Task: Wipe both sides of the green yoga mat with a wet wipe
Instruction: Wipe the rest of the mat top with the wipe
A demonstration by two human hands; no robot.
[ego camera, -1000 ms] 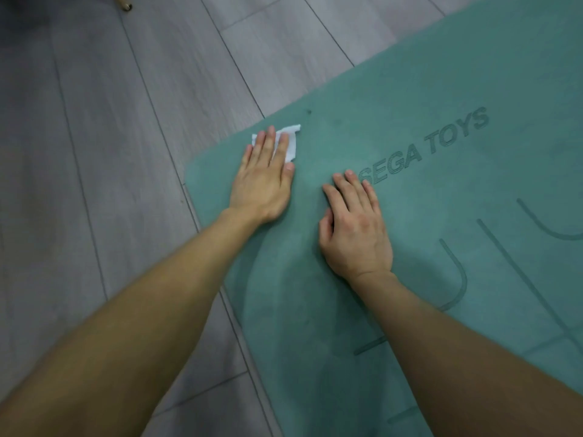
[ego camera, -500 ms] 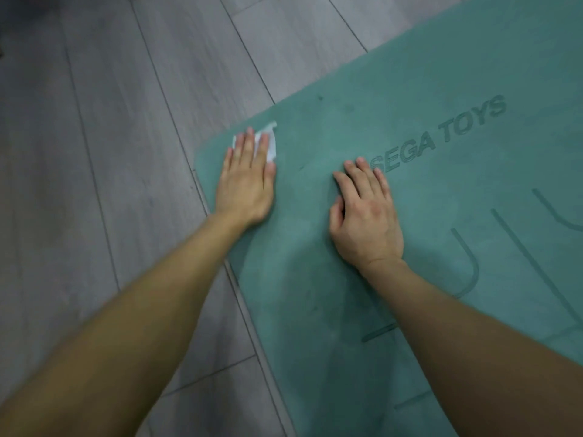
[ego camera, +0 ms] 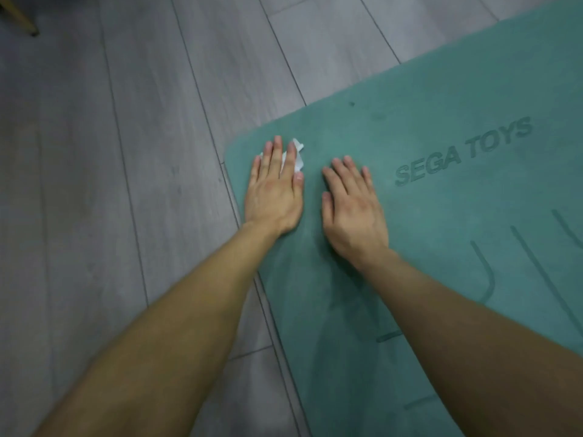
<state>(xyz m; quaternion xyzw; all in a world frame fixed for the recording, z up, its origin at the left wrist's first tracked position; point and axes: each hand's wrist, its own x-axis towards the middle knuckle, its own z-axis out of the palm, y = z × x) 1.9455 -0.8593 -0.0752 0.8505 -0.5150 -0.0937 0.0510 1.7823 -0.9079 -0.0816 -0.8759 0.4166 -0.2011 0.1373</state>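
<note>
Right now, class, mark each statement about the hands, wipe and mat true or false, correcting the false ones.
1. The left hand presses the white wipe onto the green mat. True.
2. The right hand holds a second wipe. False: it lies flat on the mat, with no wipe visible.
3. The wipe sits near a corner of the mat. True.
4. The mat lies on carpet. False: it lies on grey floor planks.

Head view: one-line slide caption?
Left hand presses a wet wipe onto the corner of the green yoga mat; right hand rests flat alongside.
</note>
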